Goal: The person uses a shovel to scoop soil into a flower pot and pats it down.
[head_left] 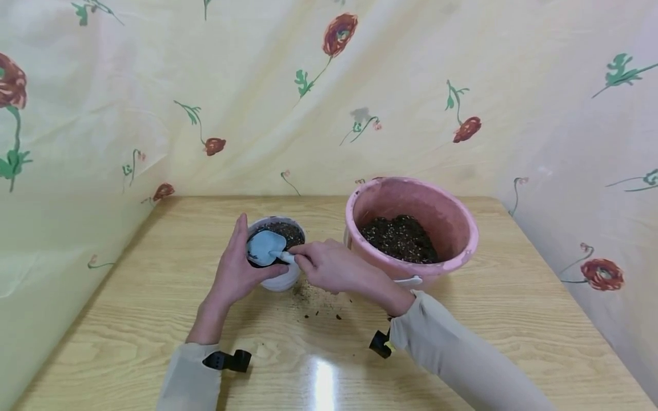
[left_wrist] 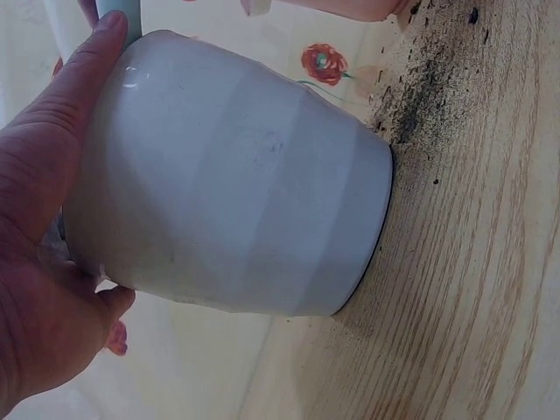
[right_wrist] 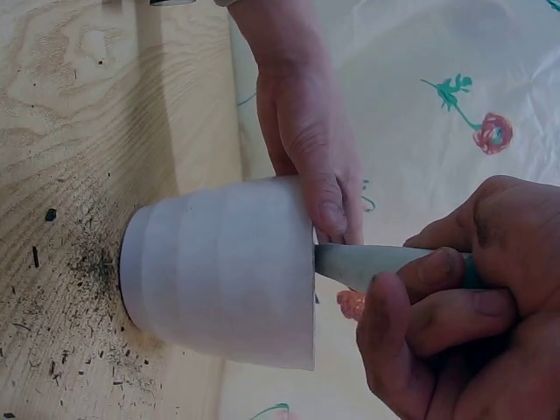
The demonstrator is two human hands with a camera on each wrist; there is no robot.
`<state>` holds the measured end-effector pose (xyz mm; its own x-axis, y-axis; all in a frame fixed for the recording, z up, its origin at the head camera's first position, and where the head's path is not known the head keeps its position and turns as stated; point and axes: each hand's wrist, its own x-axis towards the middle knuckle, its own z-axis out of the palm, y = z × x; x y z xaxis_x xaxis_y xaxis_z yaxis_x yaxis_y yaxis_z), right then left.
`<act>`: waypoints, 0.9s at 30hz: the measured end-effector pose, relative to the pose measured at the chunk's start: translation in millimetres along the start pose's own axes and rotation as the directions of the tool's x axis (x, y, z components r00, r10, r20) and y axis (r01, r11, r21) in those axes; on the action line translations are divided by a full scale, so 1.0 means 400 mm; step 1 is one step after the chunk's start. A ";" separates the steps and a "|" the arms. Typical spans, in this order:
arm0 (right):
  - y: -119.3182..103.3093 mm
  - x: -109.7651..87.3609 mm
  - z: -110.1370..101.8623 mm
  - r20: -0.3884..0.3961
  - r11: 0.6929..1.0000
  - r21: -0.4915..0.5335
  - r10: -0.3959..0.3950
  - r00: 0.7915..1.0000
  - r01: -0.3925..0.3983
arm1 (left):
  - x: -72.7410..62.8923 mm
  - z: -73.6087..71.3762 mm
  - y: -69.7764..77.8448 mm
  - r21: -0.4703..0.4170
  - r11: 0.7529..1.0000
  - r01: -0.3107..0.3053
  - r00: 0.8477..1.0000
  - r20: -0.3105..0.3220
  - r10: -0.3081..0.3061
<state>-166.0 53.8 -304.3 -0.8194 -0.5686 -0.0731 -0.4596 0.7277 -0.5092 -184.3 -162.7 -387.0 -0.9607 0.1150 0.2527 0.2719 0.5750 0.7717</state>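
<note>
A white ribbed flower pot (head_left: 281, 282) with dark soil in it stands upright on the table, left of the middle. My left hand (head_left: 237, 273) grips it near the rim, thumb on the near side and fingers round the left. In the left wrist view, the pot (left_wrist: 227, 184) fills the middle. My right hand (head_left: 334, 265) holds a light blue garden trowel (head_left: 265, 246) by its handle. The trowel's blade lies over the soil inside the pot's rim. From the right wrist view, the trowel handle (right_wrist: 372, 262) passes into the curled fingers; the pot wall hides the blade there.
A pink bucket (head_left: 437, 214) with dark soil (head_left: 398, 238) at its bottom stands right of the pot, close to my right forearm. Spilled soil crumbs (head_left: 303, 294) lie on the wooden table (head_left: 128, 319). Flowered sheeting (head_left: 257, 68) hangs behind and at both sides.
</note>
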 end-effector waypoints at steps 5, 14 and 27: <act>0.020 -0.015 0.015 -0.014 0.986 0.164 0.042 0.999 -0.039 | -0.003 0.003 -0.009 -0.022 1.000 0.012 1.000 -0.006 -0.012; 0.017 -0.037 0.009 -0.061 0.947 0.291 0.163 0.985 -0.139 | 0.002 0.002 -0.006 -0.016 1.000 0.001 1.000 -0.008 -0.001; 0.016 -0.026 -0.031 0.050 0.844 0.487 0.231 0.972 -0.225 | 0.003 0.001 -0.005 -0.021 1.000 0.007 1.000 -0.007 -0.007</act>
<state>-164.6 69.1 -296.0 -0.8852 -0.4038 -0.2312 -0.0366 0.5557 -0.8306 -185.9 -163.5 -388.5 -0.9621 0.1054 0.2514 0.2665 0.5583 0.7856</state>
